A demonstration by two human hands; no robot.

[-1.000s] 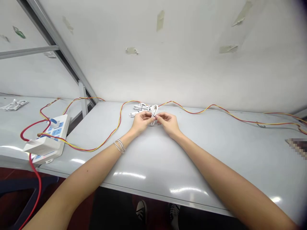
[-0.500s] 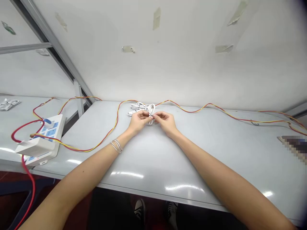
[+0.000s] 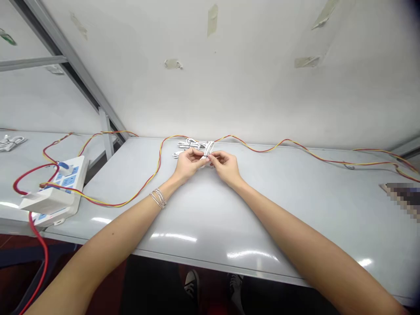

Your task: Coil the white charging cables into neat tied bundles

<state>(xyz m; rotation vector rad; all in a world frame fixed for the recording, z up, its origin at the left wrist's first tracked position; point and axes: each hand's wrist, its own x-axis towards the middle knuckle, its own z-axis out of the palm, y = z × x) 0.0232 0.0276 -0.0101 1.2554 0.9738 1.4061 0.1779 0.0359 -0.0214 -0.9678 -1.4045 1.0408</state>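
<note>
item 1, under the table edge: a pair of dark canvas shoes [image 3: 192, 283], feet parked side by side at the near side of the work surface.

item 2, over the grey-white table [image 3: 210, 227]: 2 bare forearms reach forward, with thin silver bracelets [image 3: 159, 198] on the left wrist.

item 3, mid-table: the left hand [image 3: 188, 164] and right hand [image 3: 226, 168] meet, fingers curled, neither spread. both pinch a narrow white cable loop [image 3: 206, 153] from opposite sides, a grip that keeps the loop bunched. any tie on it is too small to tell.

item 4, just behind the hands: white cable coils [image 3: 190, 143], lying within easy reach.

item 5, along the back: a red and yellow wire [image 3: 262, 148] snakes in slack curves. at left it meets a white plug [image 3: 46, 202] on a power strip with blue sockets [image 3: 80, 173], and a red lead [image 3: 42, 262] drops over the edge.

item 6, far right: a pixelated object [image 3: 402, 197], unreadable.

item 7, farthest: a second table [image 3: 26, 148] with a white cable bundle [image 3: 9, 142], a metal frame [image 3: 65, 57], and a wall with tape scraps [image 3: 212, 19].
</note>
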